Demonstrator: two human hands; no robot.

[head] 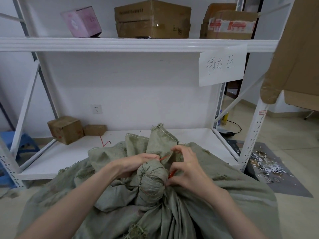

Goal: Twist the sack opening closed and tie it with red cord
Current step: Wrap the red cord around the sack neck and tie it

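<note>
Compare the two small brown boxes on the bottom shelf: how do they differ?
The left cardboard box is bigger and taller; the right cardboard box is low and flat. The left one sits turned, a corner facing the camera; the right one lies squarer to the wall. Both are closed, plain brown, side by side.

A single head-worn wide-angle view looks forward and down from close above the hands [165, 166], forearms entering from the bottom edge. Beyond the hands it faces a white shelf rack [138, 44] and the wall.
</note>
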